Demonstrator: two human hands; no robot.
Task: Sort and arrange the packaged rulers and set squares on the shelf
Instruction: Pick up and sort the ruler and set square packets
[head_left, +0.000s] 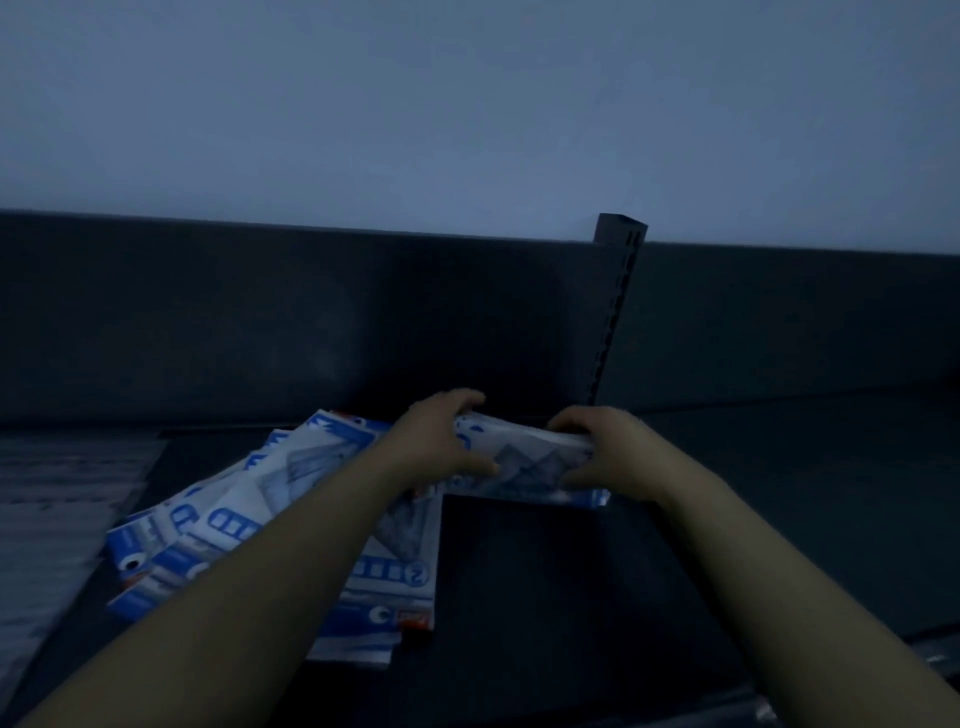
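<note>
The left hand (441, 447) and right hand (605, 452) pinch the ends of one clear packet (519, 436), set squares (524, 464) inside; at eight o'clock a fanned pile of packets (234, 525) lies on the shelf (545, 597).

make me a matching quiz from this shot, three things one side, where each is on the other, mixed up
Things:
1 clear plastic packet of set squares
2 fanned pile of blue-and-white packets
3 dark slotted metal upright

Places:
A standing against the back panel
B held by left hand and right hand
C lying on the dark shelf under the left forearm

Pairs: 1-B, 2-C, 3-A
</note>
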